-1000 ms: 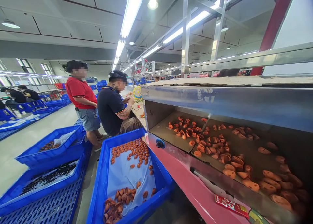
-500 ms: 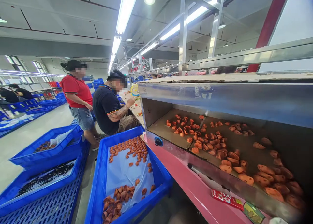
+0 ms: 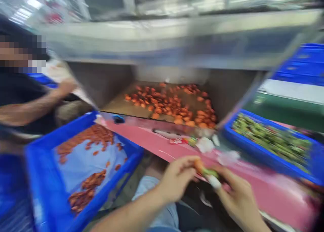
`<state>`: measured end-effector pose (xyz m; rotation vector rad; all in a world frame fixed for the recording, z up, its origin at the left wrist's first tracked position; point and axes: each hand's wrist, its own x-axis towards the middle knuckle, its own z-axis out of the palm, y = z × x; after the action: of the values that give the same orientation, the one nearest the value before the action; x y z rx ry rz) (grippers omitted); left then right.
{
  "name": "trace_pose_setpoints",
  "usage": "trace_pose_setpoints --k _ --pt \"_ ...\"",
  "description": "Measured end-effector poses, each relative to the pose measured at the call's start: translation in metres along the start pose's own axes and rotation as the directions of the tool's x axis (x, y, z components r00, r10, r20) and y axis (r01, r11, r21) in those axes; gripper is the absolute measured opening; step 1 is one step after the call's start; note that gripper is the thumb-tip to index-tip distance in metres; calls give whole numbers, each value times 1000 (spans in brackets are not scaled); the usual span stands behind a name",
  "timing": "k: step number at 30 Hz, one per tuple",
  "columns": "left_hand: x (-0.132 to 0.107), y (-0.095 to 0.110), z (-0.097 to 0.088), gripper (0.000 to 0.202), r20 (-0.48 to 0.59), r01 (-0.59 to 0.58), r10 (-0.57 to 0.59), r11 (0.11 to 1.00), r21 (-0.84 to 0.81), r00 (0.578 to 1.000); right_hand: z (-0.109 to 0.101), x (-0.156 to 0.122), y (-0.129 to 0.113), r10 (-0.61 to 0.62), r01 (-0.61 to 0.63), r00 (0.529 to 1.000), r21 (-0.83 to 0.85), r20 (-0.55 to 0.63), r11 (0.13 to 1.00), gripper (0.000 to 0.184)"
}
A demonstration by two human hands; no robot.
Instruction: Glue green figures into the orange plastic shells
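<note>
Left hand [image 3: 177, 179], right hand [image 3: 235, 200], both pinching

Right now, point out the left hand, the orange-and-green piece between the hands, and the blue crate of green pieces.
Left hand [image 3: 177, 179], head view, back of the hand.
Orange-and-green piece [image 3: 206, 169], head view, its middle.
Blue crate [image 3: 253, 152], head view, front rim.

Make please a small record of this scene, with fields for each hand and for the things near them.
Held piece: small, orange and green, blurred
Left hand: pinches the orange end of the held piece
Right hand: holds the green and white end
Pink bench: just beyond the hands, with small scraps on it
Left blue crate: orange pieces on a pale blue liner
Right blue crate: green pieces
Steel cabinet: orange pieces on cardboard inside
Co-worker's arm: far left, behind the left blue crate
</note>
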<state>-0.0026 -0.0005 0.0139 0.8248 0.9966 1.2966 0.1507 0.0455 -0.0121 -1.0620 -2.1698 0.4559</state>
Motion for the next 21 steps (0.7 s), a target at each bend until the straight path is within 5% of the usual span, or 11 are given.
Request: trace_pose_setpoints --k 2,6,21 --pt "8 5 -4 25 24 -2 0 998 68 1000 -9 4 -1 63 -80 992 157 111 984 17" --pt "14 5 -5 29 59 28 -36 992 125 998 -16 14 -7 112 -140 987 276 114 951 10" --pt "10 -13 3 23 -67 0 11 987 163 998 -7 -5 -3 138 -167 980 210 146 963 18"
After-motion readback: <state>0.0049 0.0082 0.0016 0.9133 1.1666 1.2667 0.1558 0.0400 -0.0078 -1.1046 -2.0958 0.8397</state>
